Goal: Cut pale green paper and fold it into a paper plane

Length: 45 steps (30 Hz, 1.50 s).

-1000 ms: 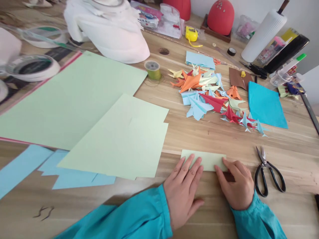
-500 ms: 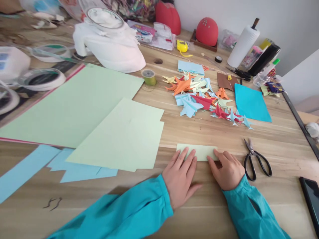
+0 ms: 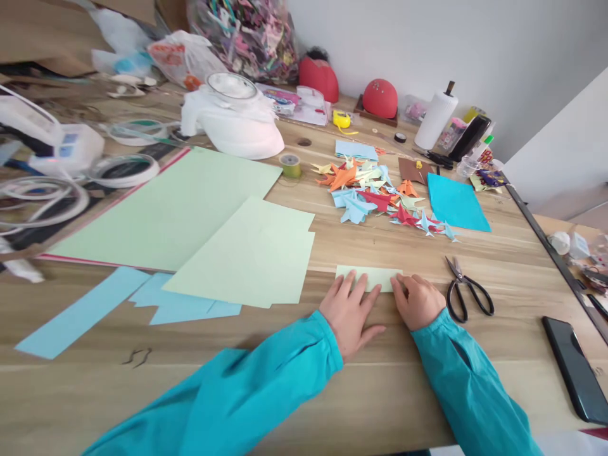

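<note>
A narrow pale green strip of paper (image 3: 380,277), seemingly folded, lies flat on the wooden table in front of me. My left hand (image 3: 351,316) rests on its left part with fingers spread and thumb apart. At the right end of the strip, my right hand (image 3: 418,300) has its fingers curled, the thumb and forefinger pinching the paper's edge. Black-handled scissors (image 3: 460,278) lie with blades apart just right of my right hand. Larger pale green sheets (image 3: 247,253) are to the left, partly over light blue paper pieces (image 3: 194,315).
Behind the strip is a heap of small folded paper shapes (image 3: 375,193) in several colours, beside a bright blue square (image 3: 458,202). A thread spool (image 3: 290,166) stands near the big green sheet (image 3: 190,202). A phone (image 3: 574,367) lies at the right; tape rolls (image 3: 123,171) sit far left.
The head view has tilted up and pulled back, so more of the table shows. Both hands stay at the same places on the strip.
</note>
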Each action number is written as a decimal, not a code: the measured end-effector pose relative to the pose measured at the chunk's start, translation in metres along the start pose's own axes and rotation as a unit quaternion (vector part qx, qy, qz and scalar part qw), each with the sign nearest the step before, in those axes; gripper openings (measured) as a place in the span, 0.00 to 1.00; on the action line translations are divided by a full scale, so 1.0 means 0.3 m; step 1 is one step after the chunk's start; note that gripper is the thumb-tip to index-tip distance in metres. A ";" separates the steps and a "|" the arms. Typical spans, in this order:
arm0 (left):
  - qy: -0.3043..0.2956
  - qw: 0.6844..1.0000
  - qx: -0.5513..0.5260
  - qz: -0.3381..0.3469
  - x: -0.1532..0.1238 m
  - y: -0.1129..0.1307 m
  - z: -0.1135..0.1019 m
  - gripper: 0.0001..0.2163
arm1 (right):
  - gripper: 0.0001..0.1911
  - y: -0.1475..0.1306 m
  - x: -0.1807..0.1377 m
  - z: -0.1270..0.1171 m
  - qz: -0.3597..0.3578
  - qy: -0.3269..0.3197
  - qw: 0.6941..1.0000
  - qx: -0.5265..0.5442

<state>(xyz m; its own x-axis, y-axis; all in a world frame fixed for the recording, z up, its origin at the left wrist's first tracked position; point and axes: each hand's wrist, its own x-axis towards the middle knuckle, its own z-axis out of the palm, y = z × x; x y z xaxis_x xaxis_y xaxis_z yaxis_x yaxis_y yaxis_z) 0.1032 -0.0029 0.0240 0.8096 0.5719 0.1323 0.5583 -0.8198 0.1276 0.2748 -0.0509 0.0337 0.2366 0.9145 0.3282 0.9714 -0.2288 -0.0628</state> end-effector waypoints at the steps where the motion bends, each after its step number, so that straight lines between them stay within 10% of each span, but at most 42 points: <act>1: -0.001 1.000 -0.001 -0.001 0.003 0.005 -0.003 0.32 | 0.15 -0.003 0.000 0.000 0.002 -0.002 1.000 -0.005; 11: 0.002 1.000 -0.021 -0.021 0.029 0.041 -0.016 0.32 | 0.15 -0.018 0.000 -0.030 -0.008 0.024 0.998 -0.061; 22: -0.019 0.999 -0.030 -0.031 0.031 0.046 -0.018 0.33 | 0.12 -0.046 -0.026 -0.019 -0.204 0.091 0.971 0.087; 45: 0.077 0.997 0.004 0.002 -0.037 -0.021 0.070 0.31 | 0.11 -0.037 -0.041 0.005 -0.251 0.099 0.963 0.019</act>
<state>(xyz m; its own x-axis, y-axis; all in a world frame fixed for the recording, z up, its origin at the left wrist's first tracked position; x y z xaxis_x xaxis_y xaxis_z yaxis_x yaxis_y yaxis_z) 0.0946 -0.0048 0.0012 0.7747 0.5661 0.2818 0.5574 -0.8218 0.1184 0.2611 -0.0592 0.0291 -0.2682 0.8236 0.4997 0.9631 0.2418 0.1184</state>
